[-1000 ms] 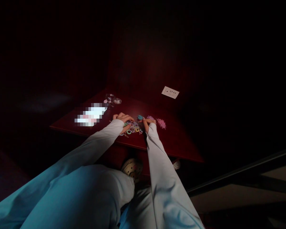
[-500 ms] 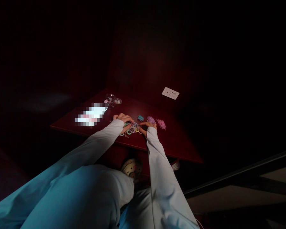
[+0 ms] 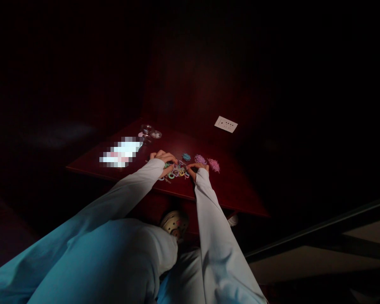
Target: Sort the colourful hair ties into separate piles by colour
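Observation:
A mixed pile of small coloured rings and bands, like hair ties (image 3: 171, 176), lies near the front edge of the dark red table (image 3: 234, 190). On its left side, my left hand (image 3: 164, 159) rests with bent fingers over the pile, thumb and forefinger apart. My right hand (image 3: 198, 169) is at the pile's right side, thumb and forefinger pinched together; anything between them is too small to name. Just beyond are three sorted heaps of small bands: a blue heap (image 3: 186, 157), a purple heap (image 3: 200, 159) and a pink heap (image 3: 213, 165).
A lit phone-like screen (image 3: 122, 153), blurred out, lies on the left of the table. Clear round containers (image 3: 148, 131) stand behind it. A white socket plate (image 3: 226, 124) is on the wall. A beige clog (image 3: 175, 221) shows below the table edge.
My right hand has drawn slightly back from the pile, its thumb and forefinger now pinched, and more rings show between the hands. My left hand has barely moved.

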{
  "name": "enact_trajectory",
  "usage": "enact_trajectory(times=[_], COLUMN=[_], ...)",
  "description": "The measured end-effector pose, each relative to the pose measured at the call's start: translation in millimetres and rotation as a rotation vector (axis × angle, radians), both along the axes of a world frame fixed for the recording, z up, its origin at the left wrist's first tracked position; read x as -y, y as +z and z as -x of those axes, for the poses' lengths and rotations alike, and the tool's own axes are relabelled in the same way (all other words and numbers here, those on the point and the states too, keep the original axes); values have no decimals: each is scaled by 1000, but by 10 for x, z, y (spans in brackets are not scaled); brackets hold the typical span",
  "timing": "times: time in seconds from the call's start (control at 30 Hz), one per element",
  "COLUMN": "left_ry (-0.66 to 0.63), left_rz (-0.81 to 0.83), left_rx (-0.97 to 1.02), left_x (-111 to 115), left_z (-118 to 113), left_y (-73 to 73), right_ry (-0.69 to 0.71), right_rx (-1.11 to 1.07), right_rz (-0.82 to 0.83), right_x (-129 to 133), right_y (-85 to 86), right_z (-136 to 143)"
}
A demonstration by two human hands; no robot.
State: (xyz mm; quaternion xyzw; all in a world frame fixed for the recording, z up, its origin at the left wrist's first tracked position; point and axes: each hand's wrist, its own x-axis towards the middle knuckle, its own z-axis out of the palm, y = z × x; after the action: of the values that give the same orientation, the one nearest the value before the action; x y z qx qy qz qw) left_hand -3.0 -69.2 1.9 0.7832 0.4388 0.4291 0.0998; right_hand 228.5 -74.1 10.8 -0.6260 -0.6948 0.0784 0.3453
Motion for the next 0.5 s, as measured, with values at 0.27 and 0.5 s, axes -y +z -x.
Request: enact_trajectory(times=[0.27, 0.5], left_ry=[3, 2], left_rz=[4, 2], left_rx=[-18, -17], left_x=[-21, -36], left_z=[-1, -2], left_y=[-8, -24], right_ry=[-1, 27], right_rx=[16, 10], right_rz=[-7, 3], right_x=[-54, -1], right_y=[-83, -23], right_z=[48, 88])
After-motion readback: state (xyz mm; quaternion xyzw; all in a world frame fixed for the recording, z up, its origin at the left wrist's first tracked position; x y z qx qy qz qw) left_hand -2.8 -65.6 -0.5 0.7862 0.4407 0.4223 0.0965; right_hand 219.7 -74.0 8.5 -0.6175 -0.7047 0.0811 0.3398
